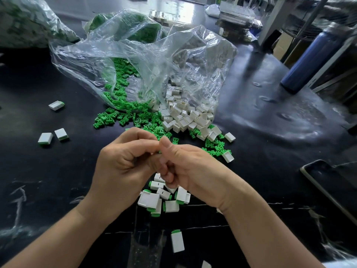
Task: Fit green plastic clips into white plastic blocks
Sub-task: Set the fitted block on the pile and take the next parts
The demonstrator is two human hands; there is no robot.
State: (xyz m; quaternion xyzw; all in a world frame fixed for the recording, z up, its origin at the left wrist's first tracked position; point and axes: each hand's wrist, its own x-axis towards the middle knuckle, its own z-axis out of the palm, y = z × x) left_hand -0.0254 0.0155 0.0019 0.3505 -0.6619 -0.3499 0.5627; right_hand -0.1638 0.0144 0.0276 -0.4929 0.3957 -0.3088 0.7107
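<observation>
Nearest the lens, two bare forearms reach in, and between them a finished block [177, 241] lies flat on the dark table [58, 180]. Its long axis runs near to far and its green end points away from the person. Above it the left hand [123, 165] and right hand [193, 171] meet with fingers curled tight. They pinch a small piece, of which only a sliver of green clip [160, 151] shows by the right thumb. Whether a white block is held too is hidden, and so is which way the clip points. This looks like the seating step, one clip being pressed home. The next move probably calls for a squeeze until the clip sits flush, then a drop onto the pile of finished blocks [160, 200] just below the hands. The supply lies beyond the hands, where loose green clips [135, 117] and white blocks [185, 117] spill from a clear bag [144, 60]. The heaps touch, so picking singles needs care.
</observation>
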